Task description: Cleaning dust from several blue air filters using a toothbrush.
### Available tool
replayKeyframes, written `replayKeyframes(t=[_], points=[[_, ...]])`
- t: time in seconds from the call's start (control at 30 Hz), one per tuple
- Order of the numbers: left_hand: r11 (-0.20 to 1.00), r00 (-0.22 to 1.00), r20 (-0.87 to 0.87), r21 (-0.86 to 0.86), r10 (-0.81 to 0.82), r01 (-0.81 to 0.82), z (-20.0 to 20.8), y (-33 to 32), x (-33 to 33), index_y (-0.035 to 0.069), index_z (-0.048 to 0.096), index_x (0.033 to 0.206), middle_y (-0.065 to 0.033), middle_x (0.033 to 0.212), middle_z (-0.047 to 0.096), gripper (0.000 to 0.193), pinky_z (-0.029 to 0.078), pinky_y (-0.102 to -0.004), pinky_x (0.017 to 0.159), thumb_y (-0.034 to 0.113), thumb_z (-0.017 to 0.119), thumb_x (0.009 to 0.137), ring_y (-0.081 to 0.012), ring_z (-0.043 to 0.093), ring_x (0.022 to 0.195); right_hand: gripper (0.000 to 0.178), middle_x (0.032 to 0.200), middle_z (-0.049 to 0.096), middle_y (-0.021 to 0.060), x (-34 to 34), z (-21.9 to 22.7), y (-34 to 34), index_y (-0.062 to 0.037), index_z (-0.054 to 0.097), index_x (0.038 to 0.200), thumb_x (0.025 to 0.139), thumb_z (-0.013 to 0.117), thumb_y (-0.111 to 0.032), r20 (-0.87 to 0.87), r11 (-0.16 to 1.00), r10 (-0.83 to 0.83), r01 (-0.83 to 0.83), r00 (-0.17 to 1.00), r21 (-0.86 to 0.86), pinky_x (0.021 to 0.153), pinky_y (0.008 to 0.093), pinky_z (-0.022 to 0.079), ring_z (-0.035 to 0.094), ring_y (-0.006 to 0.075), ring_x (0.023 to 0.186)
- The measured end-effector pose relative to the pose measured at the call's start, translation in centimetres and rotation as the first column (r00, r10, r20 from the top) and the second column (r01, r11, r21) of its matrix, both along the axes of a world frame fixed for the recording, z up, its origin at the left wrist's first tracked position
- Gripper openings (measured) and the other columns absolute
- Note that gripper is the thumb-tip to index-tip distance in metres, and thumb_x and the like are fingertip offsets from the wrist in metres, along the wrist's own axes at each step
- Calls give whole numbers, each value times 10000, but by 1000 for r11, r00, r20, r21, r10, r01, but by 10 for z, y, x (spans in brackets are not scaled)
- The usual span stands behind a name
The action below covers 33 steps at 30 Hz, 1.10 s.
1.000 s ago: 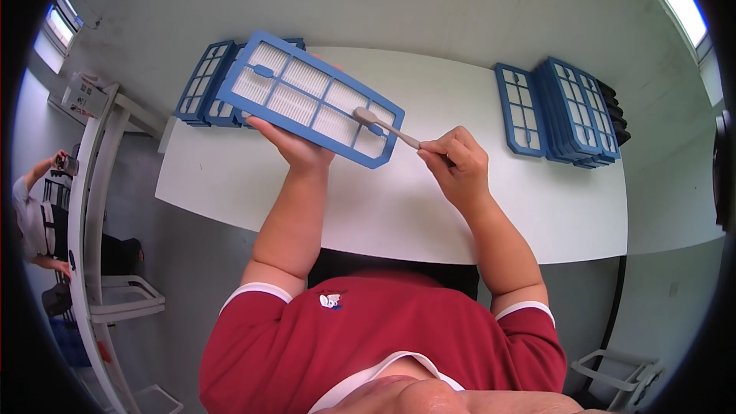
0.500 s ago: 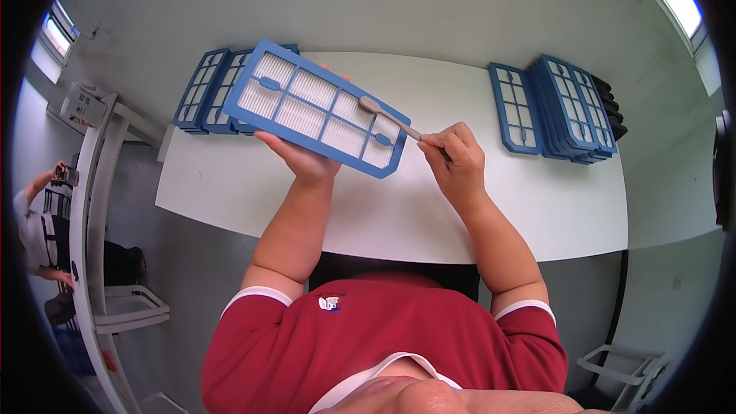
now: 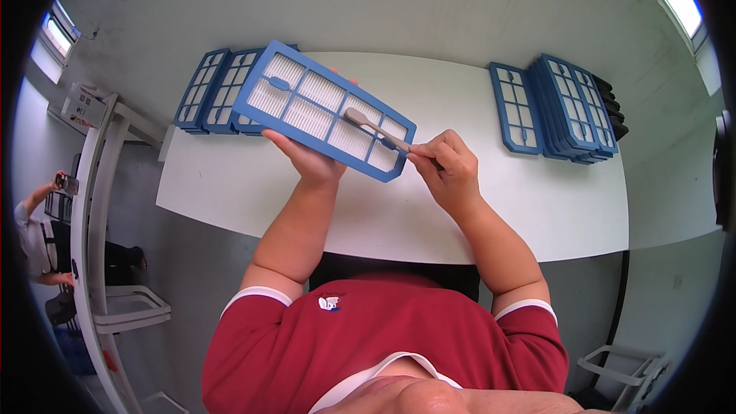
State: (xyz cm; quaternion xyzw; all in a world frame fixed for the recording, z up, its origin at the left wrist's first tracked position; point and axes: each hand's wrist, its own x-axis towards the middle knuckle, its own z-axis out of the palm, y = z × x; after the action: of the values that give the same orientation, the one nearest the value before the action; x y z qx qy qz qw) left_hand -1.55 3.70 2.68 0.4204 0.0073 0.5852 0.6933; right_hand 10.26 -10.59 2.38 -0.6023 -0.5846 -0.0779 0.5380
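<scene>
My left hand [image 3: 310, 162] holds a blue-framed air filter [image 3: 331, 97] from below, tilted above the table, thumb at its near edge and fingertips past its far edge. White pleated panels fill its grid frame. In a pinch, my right hand [image 3: 447, 167] grips a small grey-brown brush [image 3: 376, 128] by its handle. The brush's oval head lies over a panel toward the filter's right half; its bristles are hidden, and I cannot tell how firmly it touches.
The white table [image 3: 368, 218] carries blue-framed filters [image 3: 228, 94] at the far left and stacked filters [image 3: 566, 103] at the far right, with black parts [image 3: 608, 103] behind. Leftward, beyond a pale frame [image 3: 93, 207], a person [image 3: 46, 234] holds a dark device.
The filter has shifted slightly to the right in my left hand. My right hand has moved the brush a little left and nearer across the panels.
</scene>
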Motion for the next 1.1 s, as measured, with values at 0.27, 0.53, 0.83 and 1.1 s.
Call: replayKeyframes(t=[0.27, 0.53, 0.83, 1.1], points=[[997, 997, -27, 32, -67, 68, -3, -2, 0, 183, 147, 1436, -178, 1356, 374, 865, 386, -507, 1023, 770, 108, 801, -334, 432, 1232, 131, 682, 540, 56, 2, -1, 1, -21, 656, 784, 692, 734, 27, 1, 1000, -6, 6, 1000, 25, 481, 244, 410, 527, 142, 561], [988, 989, -12, 32, -148, 148, -7, -4, -1, 162, 156, 1436, -177, 1361, 371, 893, 359, -516, 1031, 781, 119, 794, -344, 398, 1256, 113, 687, 523, 55, 9, -1, 2, -30, 647, 801, 721, 720, 1, -27, 997, -64, 65, 998, 32, 481, 261, 430, 528, 150, 567], [988, 986, -75, 33, -146, 149, -15, -9, 2, 160, 147, 1437, -183, 1365, 366, 902, 364, -512, 1022, 788, 141, 790, -357, 407, 1246, 103, 700, 529, 59, 8, 3, 0, -20, 642, 805, 734, 710, 8, -26, 994, -90, 91, 996, 62, 490, 259, 442, 535, 147, 572], [983, 978, -128, 53, -167, 175, -12, -12, 4, 174, 118, 1438, -191, 1376, 342, 894, 337, -528, 1048, 786, 129, 786, -384, 386, 1256, 127, 691, 549, 64, -2, 4, -2, -10, 654, 803, 704, 721, 35, -31, 999, -1, 2, 1000, 52, 478, 237, 420, 535, 134, 561]])
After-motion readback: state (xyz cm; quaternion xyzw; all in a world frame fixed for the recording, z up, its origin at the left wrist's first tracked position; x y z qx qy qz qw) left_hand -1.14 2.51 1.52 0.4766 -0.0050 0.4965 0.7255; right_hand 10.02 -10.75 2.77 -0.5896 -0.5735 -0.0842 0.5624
